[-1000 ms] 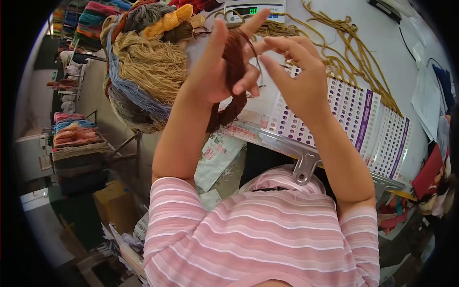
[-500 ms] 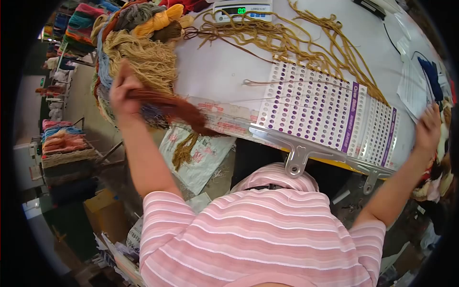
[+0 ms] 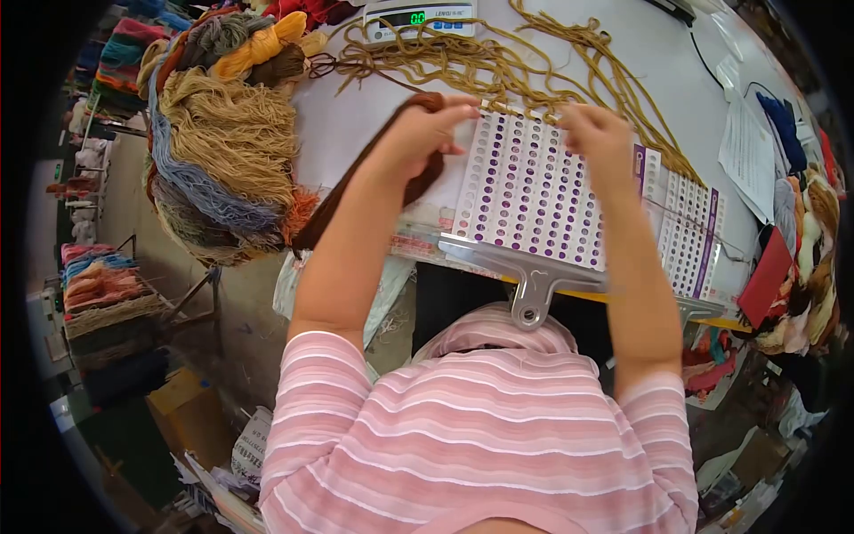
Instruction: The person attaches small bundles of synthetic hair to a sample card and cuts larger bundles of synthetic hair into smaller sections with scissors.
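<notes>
My left hand (image 3: pixel 427 138) has fingers parted, brown hank (image 3: pixel 424 182) hung about it, left of the card (image 3: pixel 534 191); my right (image 3: pixel 598 141) blurs over the card, fingers bunched, can't tell if pinching; best I keep strands untangled.

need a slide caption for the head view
Left hand with reddish-brown yarn, right hand over a dotted card, olive-brown cords and a digital scale beyond.
</notes>
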### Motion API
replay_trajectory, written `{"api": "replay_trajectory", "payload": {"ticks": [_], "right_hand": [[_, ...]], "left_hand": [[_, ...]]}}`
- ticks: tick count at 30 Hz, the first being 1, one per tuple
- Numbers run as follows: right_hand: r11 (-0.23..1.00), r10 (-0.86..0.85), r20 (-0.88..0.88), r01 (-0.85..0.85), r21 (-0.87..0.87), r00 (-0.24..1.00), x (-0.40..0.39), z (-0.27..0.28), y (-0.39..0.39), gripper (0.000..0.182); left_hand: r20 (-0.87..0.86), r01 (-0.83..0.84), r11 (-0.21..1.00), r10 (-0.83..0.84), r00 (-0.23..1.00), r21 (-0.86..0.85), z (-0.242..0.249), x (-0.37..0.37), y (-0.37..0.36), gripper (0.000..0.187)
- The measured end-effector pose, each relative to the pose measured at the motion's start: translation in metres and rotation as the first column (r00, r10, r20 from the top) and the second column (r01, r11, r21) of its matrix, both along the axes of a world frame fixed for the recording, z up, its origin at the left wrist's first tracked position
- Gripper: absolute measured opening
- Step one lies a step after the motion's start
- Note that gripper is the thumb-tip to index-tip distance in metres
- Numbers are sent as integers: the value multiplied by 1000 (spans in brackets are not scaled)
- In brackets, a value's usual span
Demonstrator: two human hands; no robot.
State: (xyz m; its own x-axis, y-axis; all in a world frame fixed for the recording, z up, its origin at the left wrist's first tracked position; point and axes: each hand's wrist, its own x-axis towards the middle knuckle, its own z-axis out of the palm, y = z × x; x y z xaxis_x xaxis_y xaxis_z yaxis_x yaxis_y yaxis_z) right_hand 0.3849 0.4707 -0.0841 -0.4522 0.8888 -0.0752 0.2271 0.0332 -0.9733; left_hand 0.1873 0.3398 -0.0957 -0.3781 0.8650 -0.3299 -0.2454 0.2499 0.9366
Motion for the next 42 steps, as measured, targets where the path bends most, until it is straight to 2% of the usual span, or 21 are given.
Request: {"api": "replay_trajectory", "payload": {"ticks": [2,5,7,11,13,14,16,17,20,22,23,26,30,31,32,35,36,37,38,40,42], "right_hand": [[999,43,27,-42,-21,999,-36,-43,-1,21],[975,-3,231,-49,218,973,-54,-67,-13,18],[974,-20,261,-41,223,965,-56,-63,-13,20],[981,-54,255,5,192,965,-56,-57,-21,16],[924,-54,211,-31,380,976,-53,-65,-23,16],[882,-51,189,-44,469,981,-51,-70,-25,15],[886,-19,93,-26,463,996,-46,-74,-29,15],[888,-1,44,-19,460,999,-45,-76,-31,15],[958,56,114,-85,272,992,-41,-71,-25,16],[862,8,269,-143,486,963,-39,-63,-25,16],[797,-33,339,-180,577,940,-38,-59,-24,16],[789,-64,556,-299,536,829,-34,-50,-24,12],[635,-133,470,-290,716,872,-36,-59,-21,5],[561,-146,433,-286,777,889,-37,-60,-18,5],[483,-158,394,-278,830,905,-38,-60,-16,4],[499,-61,240,-179,848,969,-41,-48,-17,8],[575,-5,234,-188,796,972,-41,-47,-18,9],[647,48,221,-199,736,974,-41,-46,-18,10],[713,96,202,-209,669,975,-41,-46,-18,11],[732,67,289,-244,636,955,-40,-63,-14,13],[745,59,341,-269,611,938,-37,-73,-11,15]], "left_hand": [[-131,53,980,-79,988,-193,8,14,11,33],[-190,55,985,-87,978,-166,-17,10,21,34],[-271,38,984,-85,959,-173,-17,14,27,30],[-325,140,944,-238,915,-299,-12,12,42,25],[-351,176,935,-283,893,-307,-24,6,47,23],[-325,175,944,-265,908,-281,-29,4,49,22],[-271,162,961,-221,937,-225,-31,2,49,21],[-321,134,953,-221,921,-271,-31,2,50,19],[-278,43,984,-90,956,-173,-35,7,48,15],[-269,-141,989,144,952,31,-43,-11,38,12],[-193,-238,967,253,948,96,-45,-24,33,8],[340,-405,888,319,885,220,-19,-43,14,11],[622,-272,881,-31,782,386,-17,-41,6,8],[577,-307,903,83,813,302,-8,-25,8,9],[495,-198,931,22,869,306,-6,-17,12,10],[218,106,956,-169,961,274,-16,2,27,12],[113,186,948,-221,969,259,-21,9,32,13],[-129,235,966,-220,967,110,-20,13,37,9],[-308,262,961,-222,925,92,-23,11,38,9],[-630,313,949,-216,746,45,-30,0,40,11],[-321,90,968,-11,947,234,-24,-18,27,12]]}}
